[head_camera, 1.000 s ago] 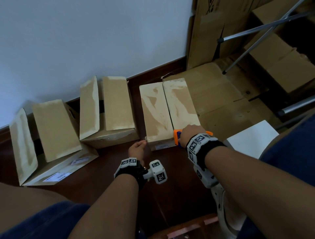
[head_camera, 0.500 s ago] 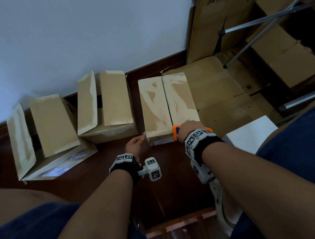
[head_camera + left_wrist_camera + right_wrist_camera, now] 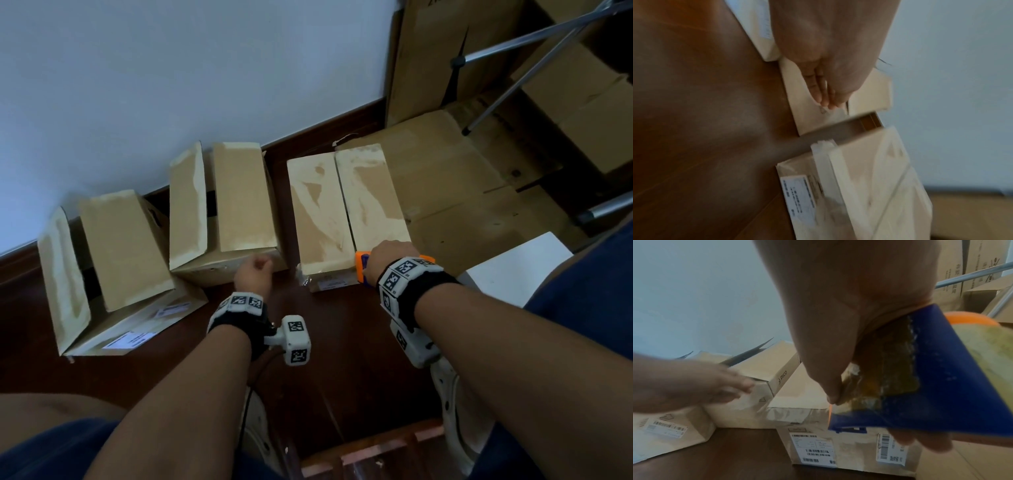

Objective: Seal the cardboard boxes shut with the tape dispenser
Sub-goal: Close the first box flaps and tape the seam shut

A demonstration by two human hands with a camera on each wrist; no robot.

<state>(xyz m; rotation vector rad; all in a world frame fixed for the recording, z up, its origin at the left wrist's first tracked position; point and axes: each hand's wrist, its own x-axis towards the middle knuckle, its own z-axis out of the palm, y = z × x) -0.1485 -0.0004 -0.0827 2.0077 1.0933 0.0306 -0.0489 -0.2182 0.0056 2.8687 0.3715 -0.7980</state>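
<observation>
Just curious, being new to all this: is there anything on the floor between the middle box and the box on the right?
Nothing: in the head view only a bare strip of dark floor separates the middle box from the right box.

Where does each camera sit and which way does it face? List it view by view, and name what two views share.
Head: worn on the head, looks forward and down at three boxes by the wall; both forearms, left hand, right hand.
Left wrist: looks along the left hand's fingers toward the middle box.
Right wrist: looks along the right hand gripping the tape dispenser.
Shared: head and right wrist both show the right box and dispenser.
</observation>
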